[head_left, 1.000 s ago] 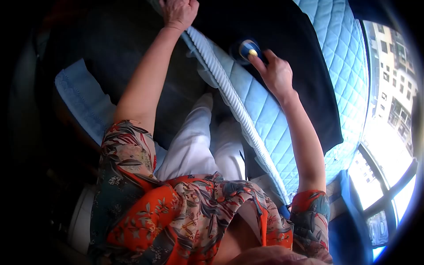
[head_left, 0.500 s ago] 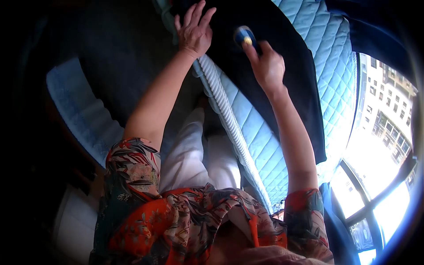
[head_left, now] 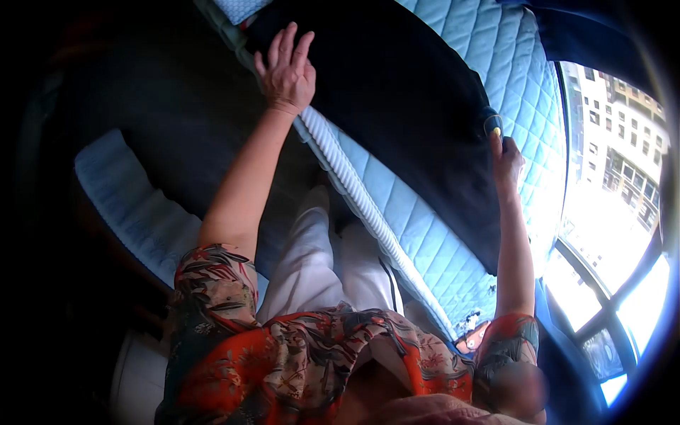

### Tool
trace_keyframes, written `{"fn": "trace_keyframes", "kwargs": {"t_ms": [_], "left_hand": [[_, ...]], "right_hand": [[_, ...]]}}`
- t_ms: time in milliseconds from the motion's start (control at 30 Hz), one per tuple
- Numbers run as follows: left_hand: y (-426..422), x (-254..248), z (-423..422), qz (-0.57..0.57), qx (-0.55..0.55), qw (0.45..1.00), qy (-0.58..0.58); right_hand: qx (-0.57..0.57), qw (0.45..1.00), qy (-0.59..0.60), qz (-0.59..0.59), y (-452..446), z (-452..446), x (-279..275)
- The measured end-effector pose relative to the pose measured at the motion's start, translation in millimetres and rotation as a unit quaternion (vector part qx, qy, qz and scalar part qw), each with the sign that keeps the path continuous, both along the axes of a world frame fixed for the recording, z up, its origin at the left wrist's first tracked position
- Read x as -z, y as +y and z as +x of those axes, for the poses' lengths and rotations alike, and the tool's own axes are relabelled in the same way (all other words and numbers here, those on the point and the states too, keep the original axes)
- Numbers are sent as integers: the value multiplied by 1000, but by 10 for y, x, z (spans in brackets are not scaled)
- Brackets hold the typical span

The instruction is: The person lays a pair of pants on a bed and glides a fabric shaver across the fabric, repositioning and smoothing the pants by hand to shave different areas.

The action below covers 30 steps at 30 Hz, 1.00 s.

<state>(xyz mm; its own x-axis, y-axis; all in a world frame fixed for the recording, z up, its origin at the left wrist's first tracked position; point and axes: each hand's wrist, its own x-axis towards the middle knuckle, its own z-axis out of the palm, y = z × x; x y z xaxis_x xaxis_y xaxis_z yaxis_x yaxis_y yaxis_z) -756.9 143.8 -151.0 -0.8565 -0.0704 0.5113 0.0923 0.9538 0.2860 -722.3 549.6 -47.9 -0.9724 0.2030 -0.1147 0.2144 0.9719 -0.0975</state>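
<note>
A black cloth lies spread over a light blue quilted cover. My left hand rests with its fingers apart on the cloth's near edge, beside the cover's ribbed white border. At the far right edge of the cloth, my right hand grips a small dark blue roundish tool with a yellow spot under the thumb. The underside of that tool is hidden.
A window showing buildings is on the right, beside a dark blue curtain. Light blue fabric hangs at the left. A small orange item sits at the cover's lower corner.
My right hand has moved right with the tool, to the cloth's far edge. My left hand has opened, its fingers now spread on the cloth. The camera view has shifted somewhat.
</note>
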Motion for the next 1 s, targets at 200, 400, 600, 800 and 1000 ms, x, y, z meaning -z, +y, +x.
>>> {"fn": "trace_keyframes", "kwargs": {"t_ms": [200,400,600,800,1000], "left_hand": [[-27,-18,-15,-19,-6,1000,-19],[-111,178,4,-70,16,996,-47],[-245,265,-96,-136,-26,984,-108],[612,-168,102,-131,84,983,-100],[2276,-348,1015,-25,331,926,-180]], "right_hand": [[-76,993,16,-88,-1081,-515,30],[-91,991,16,-96,-848,-338,118],[86,994,-21,-59,1240,1001,167],[235,971,-18,21,2617,2151,195],[178,977,59,-100,1593,1563,-26]]}}
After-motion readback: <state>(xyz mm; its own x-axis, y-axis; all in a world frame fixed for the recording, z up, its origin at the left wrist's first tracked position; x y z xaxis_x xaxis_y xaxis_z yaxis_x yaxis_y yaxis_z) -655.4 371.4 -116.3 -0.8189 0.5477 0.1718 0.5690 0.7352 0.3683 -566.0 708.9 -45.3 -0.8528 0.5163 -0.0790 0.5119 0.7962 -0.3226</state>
